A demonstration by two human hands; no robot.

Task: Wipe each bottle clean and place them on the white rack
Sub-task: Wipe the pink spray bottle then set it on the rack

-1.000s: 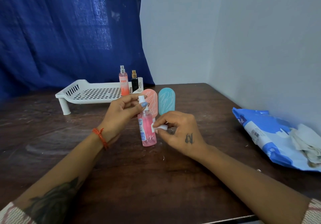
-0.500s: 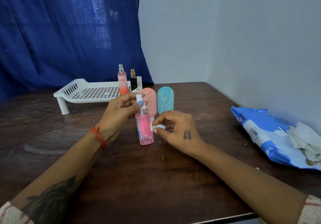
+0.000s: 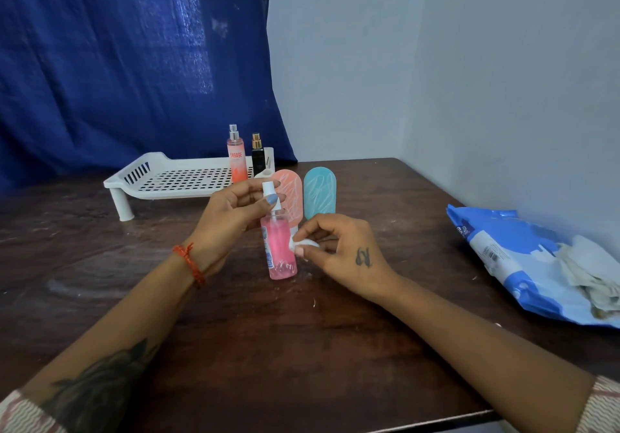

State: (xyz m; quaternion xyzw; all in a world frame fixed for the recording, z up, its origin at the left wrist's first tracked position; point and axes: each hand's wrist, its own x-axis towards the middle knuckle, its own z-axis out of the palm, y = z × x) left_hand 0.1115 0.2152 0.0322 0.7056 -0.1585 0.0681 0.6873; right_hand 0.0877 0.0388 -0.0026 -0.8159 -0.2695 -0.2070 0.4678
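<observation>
1. Right hand [image 3: 342, 254] of mine pinches a small wad of white wipe [image 3: 303, 244] between thumb and fingertips and presses it to the side of the pink spray bottle [image 3: 280, 248].
2. Left hand [image 3: 235, 214] curls its fingers round the bottle's white nozzle and neck, steadying it upright on the desk [image 3: 302, 348], about midway between the near and far edges.
3. I judge this bottle to be mid-wipe: white smears show low on its body, so it is not ready to rack.
4. Just behind it, toward the far edge, stand a pink flat bottle [image 3: 288, 194] and a teal flat bottle [image 3: 319, 191], side by side. Both carry white scribble marks, and neither is on the rack, so I count them as left to do.
5. On the white rack [image 3: 174, 180], near the far left of the desk, an orange spray bottle [image 3: 237, 157] and a black bottle [image 3: 257, 155] stand at its right end; I take those two as finished.
6. At the right edge lies a blue wipes pack [image 3: 523, 264] with crumpled used wipes [image 3: 587, 274] on top.
7. By my count: two done, one in hand, two waiting.
</observation>
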